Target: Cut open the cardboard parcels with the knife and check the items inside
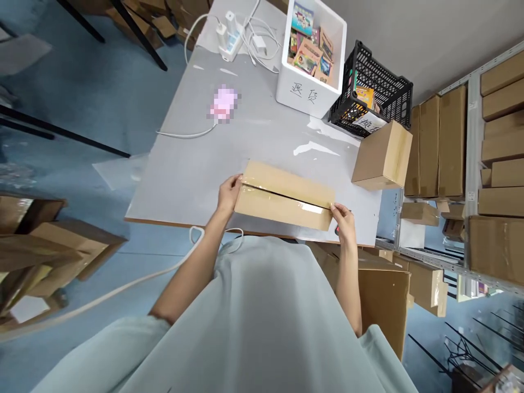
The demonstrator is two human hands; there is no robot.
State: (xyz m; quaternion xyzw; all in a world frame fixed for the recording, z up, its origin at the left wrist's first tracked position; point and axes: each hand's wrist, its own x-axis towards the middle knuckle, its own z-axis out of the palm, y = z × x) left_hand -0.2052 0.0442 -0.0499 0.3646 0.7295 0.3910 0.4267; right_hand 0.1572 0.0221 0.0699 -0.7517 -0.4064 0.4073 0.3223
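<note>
A long, low cardboard box [282, 210] lies near the front edge of the table, with a dark gap running lengthwise between its two top flaps. Shiny clear tape shows on its surface. My left hand [230, 194] pinches the box's left end at the gap. At the opposite end, the fingers of my right hand [344, 219] pinch the corner by the flaps. Close to that hand, a small black and red object [337, 230] is mostly hidden.
Behind the box stand a white foam bin [305, 90] of small packets, a black crate [382, 82] and a closed carton [382, 155]. A power strip [231, 41] and a blurred pink object [223, 103] have cables. Shelves of cartons [495, 245] line the right.
</note>
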